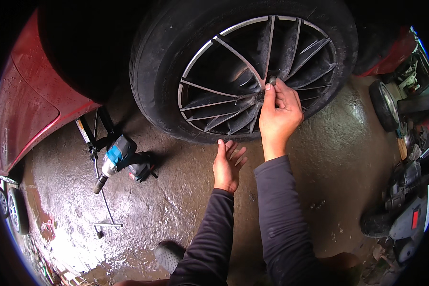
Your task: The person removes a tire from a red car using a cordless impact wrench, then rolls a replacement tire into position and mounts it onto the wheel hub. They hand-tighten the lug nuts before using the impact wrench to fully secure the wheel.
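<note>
A car wheel with a black tire (150, 81) and a dark multi-spoke alloy rim (195, 62) stands in front of me at the wheel arch. At its center, my right hand (282, 114) pinches a small dark lug nut (272, 80) between thumb and fingers, against the hub. Whether the nut is on its thread, I cannot tell. Below the tire's lower edge, my left hand (228, 167) is held palm up with its fingers apart and nothing in it. Its fingertips are close to the tire; contact is unclear.
A blue and black cordless impact wrench (117, 155) with a socket stands on the wet floor at left. Behind it is a jack (93, 136) with a long crank handle (108, 209), below a red fender (38, 100). A loose wheel (385, 105) and car parts line the right.
</note>
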`<state>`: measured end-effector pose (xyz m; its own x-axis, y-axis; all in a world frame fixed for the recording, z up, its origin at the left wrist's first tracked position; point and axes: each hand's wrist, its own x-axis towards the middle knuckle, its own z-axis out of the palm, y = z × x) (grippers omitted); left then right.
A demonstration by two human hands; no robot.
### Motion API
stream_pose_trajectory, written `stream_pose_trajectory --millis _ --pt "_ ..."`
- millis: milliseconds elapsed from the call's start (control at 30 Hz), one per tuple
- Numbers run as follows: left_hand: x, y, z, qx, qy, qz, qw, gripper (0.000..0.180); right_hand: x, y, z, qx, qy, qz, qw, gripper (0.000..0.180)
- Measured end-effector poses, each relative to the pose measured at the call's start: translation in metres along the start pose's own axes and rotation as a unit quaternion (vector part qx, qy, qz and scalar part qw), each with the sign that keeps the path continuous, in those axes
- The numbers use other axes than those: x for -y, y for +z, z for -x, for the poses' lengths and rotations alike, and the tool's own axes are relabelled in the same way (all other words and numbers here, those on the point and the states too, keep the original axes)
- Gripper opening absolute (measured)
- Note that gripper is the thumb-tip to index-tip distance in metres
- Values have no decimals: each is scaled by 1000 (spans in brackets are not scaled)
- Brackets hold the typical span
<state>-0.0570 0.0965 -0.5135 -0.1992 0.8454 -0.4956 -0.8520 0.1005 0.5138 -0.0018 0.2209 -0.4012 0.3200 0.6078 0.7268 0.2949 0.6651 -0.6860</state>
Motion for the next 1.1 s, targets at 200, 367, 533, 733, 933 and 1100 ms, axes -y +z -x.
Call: stream_pose_trajectory --millis 200,367,533,733,933,1100 --pt "-1 -1 1 -3 -2 -2 1000 84 12 2 -7 -4 68 29 997 12" --pt "-2 -3 -1 -13 -2 0 1000 83 30 2 -11 3 179 44 983 20" --pt "-3 -7 0 -11 -1 -4 1000 81 24 1 -9 20 211 68 975 28" --pt "-7 -9 0 -15 6 -5 1000 81 21 5 -9 6 189 79 979 33" --pt "-8 -10 -3 -13 11 3 1000 83 14 7 2 -17 177 -130 975 11" --pt "-7 -8 -4 -14 8 2 1000 84 10 6 7 -13 137 -142 980 12"
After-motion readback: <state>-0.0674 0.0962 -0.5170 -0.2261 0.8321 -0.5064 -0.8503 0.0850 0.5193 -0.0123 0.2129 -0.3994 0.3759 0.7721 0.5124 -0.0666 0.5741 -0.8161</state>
